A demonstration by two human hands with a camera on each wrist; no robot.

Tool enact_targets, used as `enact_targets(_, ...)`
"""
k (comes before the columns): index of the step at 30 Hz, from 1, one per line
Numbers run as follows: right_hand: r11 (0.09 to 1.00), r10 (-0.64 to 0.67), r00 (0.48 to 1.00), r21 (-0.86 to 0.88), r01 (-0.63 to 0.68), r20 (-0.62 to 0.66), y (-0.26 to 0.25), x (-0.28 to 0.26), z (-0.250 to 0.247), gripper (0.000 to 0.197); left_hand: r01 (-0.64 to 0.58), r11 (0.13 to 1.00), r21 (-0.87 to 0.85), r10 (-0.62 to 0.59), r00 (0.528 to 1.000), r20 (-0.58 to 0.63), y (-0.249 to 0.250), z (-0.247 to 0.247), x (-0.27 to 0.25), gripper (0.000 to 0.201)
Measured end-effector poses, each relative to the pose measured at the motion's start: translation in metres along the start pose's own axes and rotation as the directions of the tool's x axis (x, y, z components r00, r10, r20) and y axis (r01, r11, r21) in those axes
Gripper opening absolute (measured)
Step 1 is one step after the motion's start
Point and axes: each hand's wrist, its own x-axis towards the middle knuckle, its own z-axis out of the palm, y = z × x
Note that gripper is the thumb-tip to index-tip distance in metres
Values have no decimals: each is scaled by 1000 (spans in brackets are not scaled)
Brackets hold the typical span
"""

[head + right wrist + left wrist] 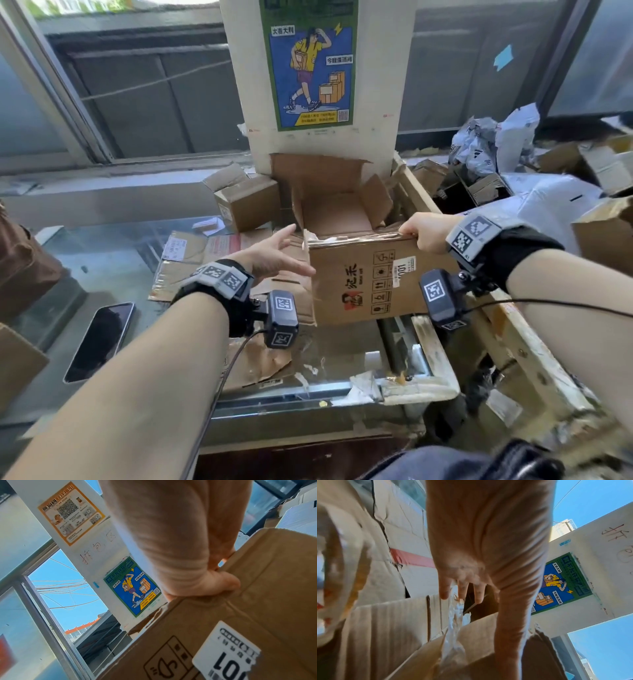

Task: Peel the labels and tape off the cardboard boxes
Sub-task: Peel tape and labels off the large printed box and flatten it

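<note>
Cardboard box point(363, 284), open-topped and showing nothing inside, is held up over the glass counter point(113, 260). Right hand point(426, 233) grips its top right corner, fingers curled over the rim; left hand point(274, 255) hangs spread-fingered beside the left edge. White label point(404, 270) clings to the front.

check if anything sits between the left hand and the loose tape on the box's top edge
Nothing visible does. The left hand is open beside the box, fingers by the crinkled tape at its near corner. The right hand grips the far end.
</note>
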Motion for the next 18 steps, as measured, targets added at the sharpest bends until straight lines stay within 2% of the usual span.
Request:
enact_targets(2,999,33,999,3,-33,-22,-1,4,5,24,-28,1000,-3,28,998,49,0,7,1,116)
enact_targets(4,997,74,997,-3,-74,-32,-4,7,9,27,-52,999,13,52,998,36,-1,13,3,117)
enact_targets(6,994,112,992,9,-111,-60,-6,9,13,33,-52,998,46,53,998,-38,-6,15,6,118)
enact_targets(9,986,167,978,34,-164,-125,-6,13,17,28,-9,994,106,28,985,-172,-9,13,7,117)
enact_targets(12,970,232,954,112,-214,-187,-5,15,18,26,39,987,154,17,936,-351,-7,13,3,116)
enact_targets(16,957,285,932,126,-263,-223,-3,25,29,29,105,968,227,23,867,-498,-6,22,-1,128)
enact_targets(18,955,295,912,92,-281,-286,-4,30,36,42,154,950,271,27,825,-564,-10,24,2,124)
